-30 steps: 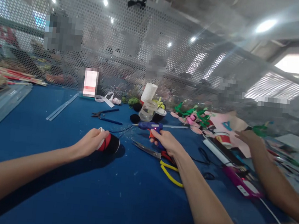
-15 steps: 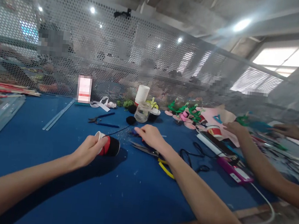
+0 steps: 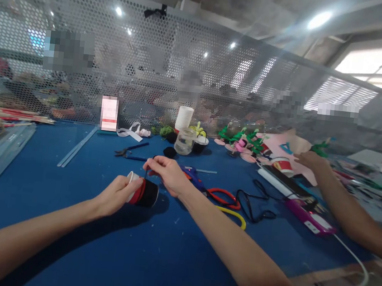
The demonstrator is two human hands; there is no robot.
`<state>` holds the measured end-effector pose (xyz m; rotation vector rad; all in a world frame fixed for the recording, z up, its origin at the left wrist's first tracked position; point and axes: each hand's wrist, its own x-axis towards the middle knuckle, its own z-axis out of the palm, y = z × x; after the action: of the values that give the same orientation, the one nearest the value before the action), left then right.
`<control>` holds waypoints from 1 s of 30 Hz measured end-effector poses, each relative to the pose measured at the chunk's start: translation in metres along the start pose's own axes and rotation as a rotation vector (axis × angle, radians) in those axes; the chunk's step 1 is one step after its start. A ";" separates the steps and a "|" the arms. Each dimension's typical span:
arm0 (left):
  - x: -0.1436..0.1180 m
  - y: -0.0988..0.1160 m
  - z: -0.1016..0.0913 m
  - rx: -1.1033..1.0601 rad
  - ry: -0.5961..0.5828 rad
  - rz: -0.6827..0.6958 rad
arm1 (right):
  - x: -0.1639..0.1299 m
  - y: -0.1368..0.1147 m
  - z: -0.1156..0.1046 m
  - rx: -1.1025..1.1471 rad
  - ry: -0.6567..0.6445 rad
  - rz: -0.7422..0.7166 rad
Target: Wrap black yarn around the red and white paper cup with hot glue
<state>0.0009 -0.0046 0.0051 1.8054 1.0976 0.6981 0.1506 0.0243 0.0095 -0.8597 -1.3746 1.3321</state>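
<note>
Hands meet over the middle of the blue bench (image 3: 65, 239): the left hand (image 3: 115, 194) is wrapped around a paper cup (image 3: 143, 192) lying on its side, black and red with a white rim, while the right hand (image 3: 167, 174) pinches a thin black thread (image 3: 146, 171) just above the cup's rim. A second ago the right hand gripped the blue glue gun (image 3: 191, 174); that tool now lies let go on the bench just behind the wrist, beside red-handled (image 3: 222, 196) and yellow-handled (image 3: 236, 215) tools. So gluing seems over for the moment, and the work looks to have turned to fixing thread on the cup. Toward the far edge stand a clear jar (image 3: 184, 141) and a white cup stack (image 3: 184, 117). At the right edge another person's arm (image 3: 341, 209) reaches among pink paper pieces (image 3: 279, 147).
</note>
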 end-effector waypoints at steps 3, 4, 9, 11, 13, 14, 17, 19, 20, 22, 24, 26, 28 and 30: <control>0.003 0.002 0.001 -0.123 0.005 -0.117 | -0.002 -0.004 -0.006 0.004 0.054 -0.070; 0.004 0.003 0.002 -0.157 0.018 -0.150 | -0.004 -0.005 -0.007 -0.008 0.065 -0.089; 0.006 0.003 0.004 -0.280 0.084 -0.263 | -0.009 -0.011 -0.009 -0.133 0.091 -0.174; 0.007 0.003 0.004 -0.315 0.111 -0.301 | -0.010 -0.014 -0.009 -0.169 0.098 -0.202; 0.007 0.002 0.005 -0.341 0.132 -0.332 | -0.011 -0.015 -0.010 -0.197 0.098 -0.220; 0.008 0.002 0.005 -0.350 0.138 -0.342 | -0.011 -0.015 -0.010 -0.211 0.098 -0.226; 0.007 0.003 0.006 -0.333 0.142 -0.371 | -0.010 -0.014 -0.012 -0.258 0.105 -0.230; 0.005 0.005 0.007 -0.311 0.150 -0.374 | -0.009 -0.013 -0.013 -0.293 0.123 -0.222; 0.004 0.006 0.008 -0.305 0.152 -0.365 | -0.008 -0.011 -0.013 -0.314 0.131 -0.215; 0.001 0.007 0.009 -0.305 0.148 -0.325 | -0.007 -0.009 -0.014 -0.357 0.143 -0.199; -0.002 0.009 0.009 -0.302 0.114 -0.276 | -0.006 -0.007 -0.015 -0.398 0.142 -0.188; -0.005 0.011 0.009 -0.289 0.067 -0.236 | -0.006 -0.005 -0.015 -0.433 0.131 -0.192; -0.007 0.014 0.009 -0.270 0.025 -0.200 | -0.006 -0.004 -0.015 -0.464 0.116 -0.200; -0.009 0.016 0.009 -0.254 0.000 -0.170 | -0.007 -0.004 -0.014 -0.489 0.103 -0.200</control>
<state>0.0102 -0.0196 0.0157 1.4792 1.0949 0.7007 0.1666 0.0213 0.0109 -1.0619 -1.6858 0.7961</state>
